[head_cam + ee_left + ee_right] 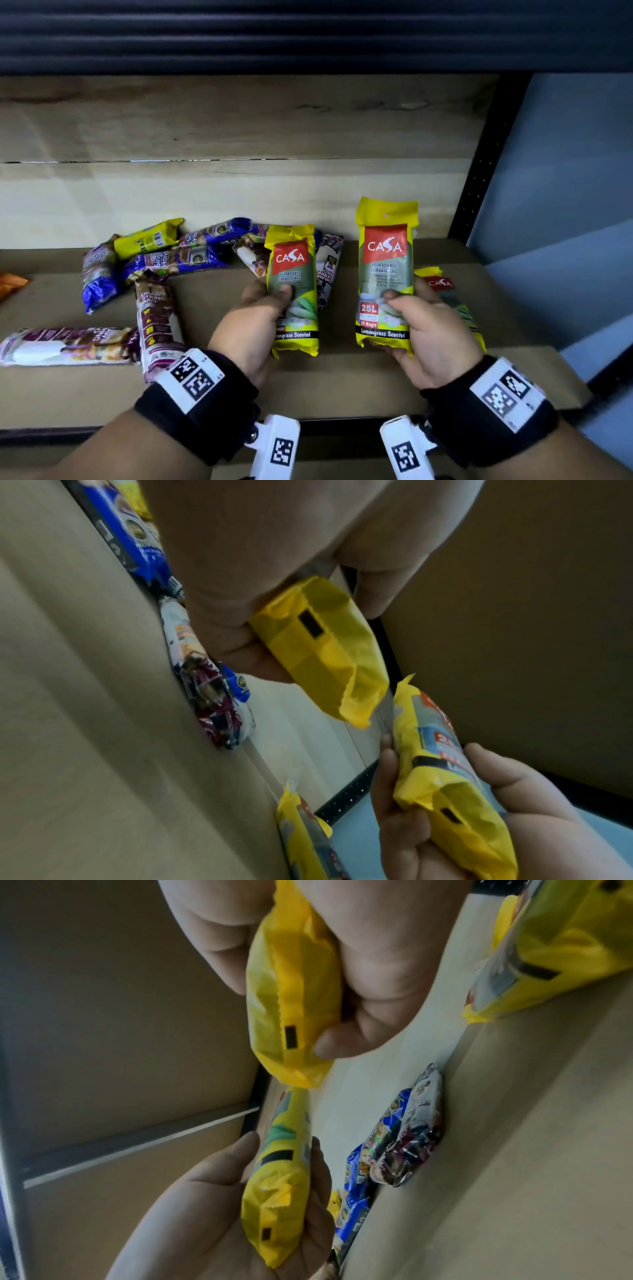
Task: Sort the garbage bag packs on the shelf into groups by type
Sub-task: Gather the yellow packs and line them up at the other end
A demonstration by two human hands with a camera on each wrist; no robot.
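Above a wooden shelf, the left hand and the right hand each lift a yellow pack of garbage bags, thumbs pressed to the fronts and fingers curled behind. The left pack and right pack carry matching labels; a third yellow pack lies just behind the right hand. Blue packs and purple packs sit jumbled to the left. The film wrapping looks light, soft and slick, so a mid-body grip across the roll seems safest.
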